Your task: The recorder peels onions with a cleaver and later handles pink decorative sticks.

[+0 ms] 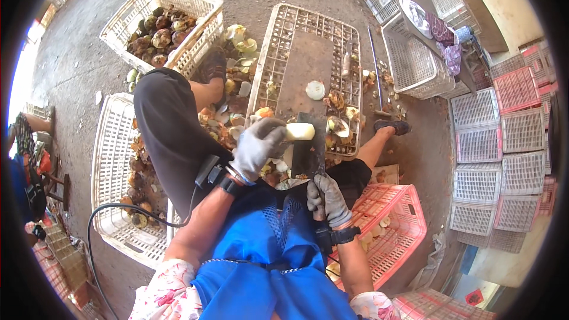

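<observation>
My left hand (257, 145), in a grey glove, is closed around the left end of a pale peeled vegetable (300, 131), smooth and blocky. Right beside that piece stands the dark broad blade of a cleaver (308, 153). Lower down, my gloved right hand (329, 199) grips the cleaver's handle. Whether the blade touches the vegetable I cannot tell. Beyond both hands, a brown board (305, 74) lies on an upturned plastic crate (274, 35). On the board is a round pale slice (315, 90). A wooden-handled tool (346, 64) rests at its right.
A white crate (204, 9) of brownish round vegetables stands far left, another (109, 172) beside my left leg. At my right is a red crate (409, 231) with pale pieces. Peelings (242, 77) litter the floor. A long-handled tool (373, 62) lies right; crates (474, 106) are stacked beyond.
</observation>
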A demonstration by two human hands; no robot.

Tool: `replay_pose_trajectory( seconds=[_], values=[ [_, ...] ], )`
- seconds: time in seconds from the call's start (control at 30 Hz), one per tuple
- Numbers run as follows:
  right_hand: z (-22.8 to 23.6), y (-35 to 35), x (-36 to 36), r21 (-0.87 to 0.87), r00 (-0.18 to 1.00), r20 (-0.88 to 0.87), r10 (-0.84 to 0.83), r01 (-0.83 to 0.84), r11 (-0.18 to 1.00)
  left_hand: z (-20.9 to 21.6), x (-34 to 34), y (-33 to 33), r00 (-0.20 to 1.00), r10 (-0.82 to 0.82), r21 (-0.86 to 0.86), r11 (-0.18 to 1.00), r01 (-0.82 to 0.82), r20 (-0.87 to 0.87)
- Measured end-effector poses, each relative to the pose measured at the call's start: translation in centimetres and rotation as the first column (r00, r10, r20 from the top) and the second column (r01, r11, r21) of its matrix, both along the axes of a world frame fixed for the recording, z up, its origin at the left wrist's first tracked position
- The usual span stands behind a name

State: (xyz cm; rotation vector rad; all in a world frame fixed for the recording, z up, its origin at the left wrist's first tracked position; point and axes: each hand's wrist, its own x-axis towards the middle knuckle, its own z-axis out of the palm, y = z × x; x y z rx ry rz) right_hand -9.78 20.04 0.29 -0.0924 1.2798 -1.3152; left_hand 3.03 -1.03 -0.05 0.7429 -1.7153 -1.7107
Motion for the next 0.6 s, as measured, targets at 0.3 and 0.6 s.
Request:
replay_pose_trajectory(
  seconds=[0.3,0.6],
  values=[
    [-1.6,0.2,-0.6,-0.077,0.966,0.253,-0.059,0.081,0.994,-1.5,-4.1,0.2,0.908,0.084,0.236,0.952,-0.195,0.411],
    [-1.4,-1.7,1.6,-0.552,0.533,0.804,0.263,0.507,0.662,-5.6,-4.2,0.9,0.9,0.282,-0.158,0.957,-0.242,0.332]
  ],
)
